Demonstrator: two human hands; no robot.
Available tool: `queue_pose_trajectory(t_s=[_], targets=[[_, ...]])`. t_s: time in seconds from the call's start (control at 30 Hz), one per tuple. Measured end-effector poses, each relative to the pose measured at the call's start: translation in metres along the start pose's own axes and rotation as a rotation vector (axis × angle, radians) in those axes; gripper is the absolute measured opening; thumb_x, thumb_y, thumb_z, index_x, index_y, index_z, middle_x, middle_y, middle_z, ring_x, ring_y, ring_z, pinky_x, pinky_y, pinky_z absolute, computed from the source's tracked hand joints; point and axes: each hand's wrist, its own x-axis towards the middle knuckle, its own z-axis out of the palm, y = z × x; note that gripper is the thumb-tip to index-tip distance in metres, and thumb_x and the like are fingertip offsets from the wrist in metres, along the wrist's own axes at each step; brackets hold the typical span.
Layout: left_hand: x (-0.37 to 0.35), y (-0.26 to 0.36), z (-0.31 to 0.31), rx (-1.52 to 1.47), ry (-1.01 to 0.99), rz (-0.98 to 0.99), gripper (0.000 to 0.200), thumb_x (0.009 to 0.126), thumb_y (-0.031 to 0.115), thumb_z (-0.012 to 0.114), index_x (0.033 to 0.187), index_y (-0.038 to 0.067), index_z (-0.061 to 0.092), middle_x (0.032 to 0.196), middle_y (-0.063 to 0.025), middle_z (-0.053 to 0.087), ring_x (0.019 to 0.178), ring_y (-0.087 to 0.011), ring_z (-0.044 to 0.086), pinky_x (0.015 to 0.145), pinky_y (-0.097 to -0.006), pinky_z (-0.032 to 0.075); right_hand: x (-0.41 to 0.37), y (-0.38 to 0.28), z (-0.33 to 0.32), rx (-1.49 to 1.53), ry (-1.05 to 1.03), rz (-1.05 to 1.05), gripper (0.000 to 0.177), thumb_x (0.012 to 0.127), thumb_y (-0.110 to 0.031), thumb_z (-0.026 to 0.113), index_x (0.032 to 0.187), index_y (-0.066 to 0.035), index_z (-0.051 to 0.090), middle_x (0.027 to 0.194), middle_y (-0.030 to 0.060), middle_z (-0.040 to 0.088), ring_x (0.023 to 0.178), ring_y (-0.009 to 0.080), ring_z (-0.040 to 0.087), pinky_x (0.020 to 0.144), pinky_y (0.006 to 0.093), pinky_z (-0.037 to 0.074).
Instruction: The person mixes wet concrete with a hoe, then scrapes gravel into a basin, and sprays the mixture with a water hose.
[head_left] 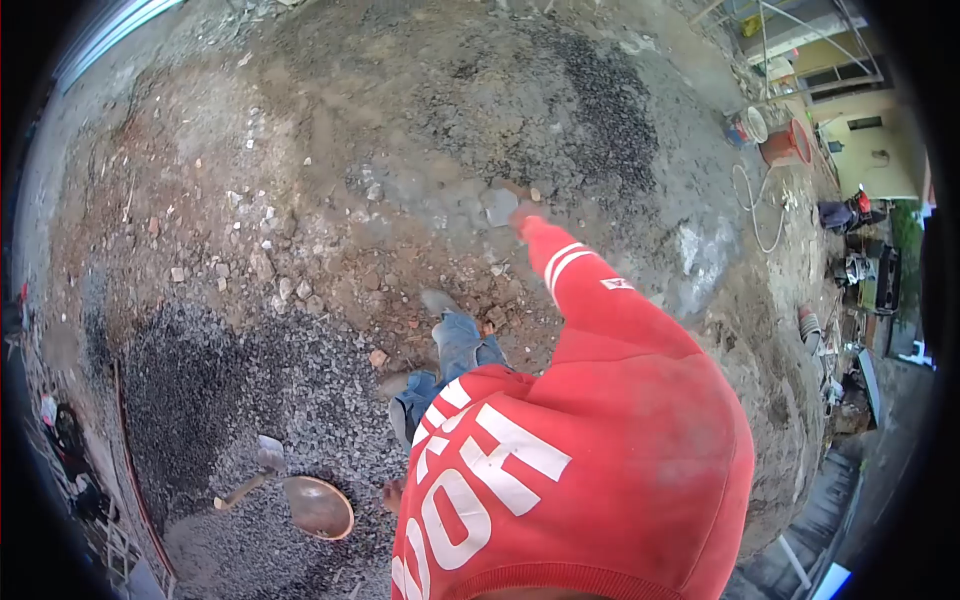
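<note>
My right hand is stretched out over the rough ground at the end of a red sleeve. Its fingers are closed round a small tool with a flat grey blade; the short light end of a handle shows beside the hand. Only a small part of my left hand appears at the left edge of the red top, above dark gravel, and its fingers cannot be made out. To the left of it a round shallow pan lies on the gravel, close to a tool with a grey blade and a wooden handle.
More dark gravel lies beyond my right hand. Buckets and a looped hose are at the upper right. Stones and rubble are scattered at the left. A person is far off at the right.
</note>
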Motion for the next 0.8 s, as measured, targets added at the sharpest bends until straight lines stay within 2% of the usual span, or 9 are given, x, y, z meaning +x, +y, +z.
queue_pose_trajectory(t_s=[0.13, 0.23, 0.37, 0.43, 0.53, 0.57, 0.63, 0.7, 0.8], targets=[[0.002, -0.022, 0.033, 0.125, -0.116, 0.115, 0.025, 0.088, 0.026, 0.058, 0.103, 0.006, 0.056, 0.088, -0.0123, 0.061, 0.074, -0.0243, 0.06, 0.064, -0.0313, 0.045, -0.088, -0.037, 0.107, 0.051, -0.485, -0.292, 0.012, 0.075, -0.017, 0.058, 0.072, -0.01, 0.068, 0.068, 0.0059, 0.068, 0.058, 0.0186, 0.065, 0.051, 0.0334, 0.05], [-0.003, -0.042, 0.042, 0.164, -0.168, 0.216, 0.031, 0.088, 0.03, 0.059, 0.107, 0.004, 0.058, 0.092, -0.0147, 0.062, 0.08, -0.0273, 0.06, 0.071, -0.0342, 0.045, -0.196, -0.07, 0.146, -0.167, -0.578, -0.549, 0.015, 0.079, -0.019, 0.053, 0.079, -0.012, 0.067, 0.07, 0.0054, 0.068, 0.055, 0.0153, 0.063, 0.05, 0.0304, 0.051], [-0.03, -0.109, 0.009, 0.198, -0.064, 0.395, 0.04, 0.088, 0.035, 0.06, 0.111, 0.002, 0.06, 0.099, -0.0181, 0.063, 0.088, -0.0312, 0.061, 0.081, -0.0382, 0.045, -0.276, -0.075, 0.2, -0.08, -0.78, -0.645, 0.018, 0.082, -0.02, 0.055, 0.093, -0.012, 0.067, 0.072, 0.005, 0.067, 0.052, 0.0158, 0.062, 0.044, 0.03, 0.049], [-0.041, -0.151, -0.018, 0.182, 0.101, 0.438, 0.044, 0.088, 0.037, 0.06, 0.113, 0.001, 0.061, 0.102, -0.0197, 0.064, 0.092, -0.0331, 0.061, 0.086, -0.0402, 0.045, -0.291, -0.067, 0.218, -0.113, -0.795, -0.541, 0.016, 0.085, -0.021, 0.054, 0.087, -0.01, 0.066, 0.065, 0.0026, 0.061, 0.051, 0.0141, 0.06, 0.041, 0.0298, 0.046], [-0.068, -0.196, -0.061, 0.131, 0.338, 0.046, 0.051, 0.085, 0.041, 0.062, 0.119, 0.003, 0.06, 0.117, -0.0232, 0.06, 0.109, -0.0353, 0.057, 0.094, -0.0408, 0.043, -0.3, -0.058, 0.22, -0.254, -0.741, -0.506, 0.022, 0.087, -0.02, 0.053, 0.075, -0.006, 0.066, 0.063, 0.0057, 0.063, 0.051, 0.0149, 0.061, 0.045, 0.0299, 0.048], [-0.075, -0.206, -0.07, 0.083, 0.424, -0.056, 0.047, 0.085, 0.039, 0.062, 0.117, 0.004, 0.061, 0.113, -0.0218, 0.063, 0.104, -0.0346, 0.061, 0.092, -0.0402, 0.045, -0.294, -0.049, 0.222, -0.255, -0.741, -0.618, 0.021, 0.087, -0.017, 0.052, 0.074, -0.005, 0.064, 0.062, 0.0066, 0.063, 0.051, 0.0152, 0.061, 0.043, 0.0313, 0.047], [-0.09, -0.222, -0.084, -0.122, 0.502, -0.233, 0.045, 0.085, 0.037, 0.062, 0.116, 0.005, 0.062, 0.106, -0.0195, 0.066, 0.097, -0.0342, 0.063, 0.089, -0.0396, 0.047, -0.313, -0.049, 0.21, -0.189, -0.789, -0.394, 0.02, 0.088, -0.011, 0.053, 0.071, -0.005, 0.062, 0.06, 0.0072, 0.06, 0.049, 0.0157, 0.058, 0.04, 0.0334, 0.044], [-0.079, -0.227, -0.094, -0.697, 0.54, -0.436, 0.035, 0.085, 0.024, 0.06, 0.112, 0.002, 0.061, 0.092, -0.012, 0.069, 0.076, -0.0189, 0.068, 0.056, -0.0268, 0.05, -0.337, -0.054, 0.201, -0.318, -0.722, -0.675, 0.017, 0.087, -0.012, 0.055, 0.074, -0.005, 0.063, 0.059, 0.0061, 0.059, 0.052, 0.016, 0.059, 0.042, 0.0329, 0.046], [-0.061, -0.211, -0.102, -0.727, 0.581, -0.388, 0.035, 0.084, 0.021, 0.06, 0.113, 0.001, 0.06, 0.091, -0.0124, 0.069, 0.071, -0.0181, 0.067, 0.055, -0.027, 0.049, -0.321, -0.059, 0.22, -0.608, -0.647, -0.977, 0.012, 0.086, -0.01, 0.055, 0.082, -0.005, 0.065, 0.062, 0.0053, 0.061, 0.055, 0.016, 0.06, 0.046, 0.0323, 0.048]])
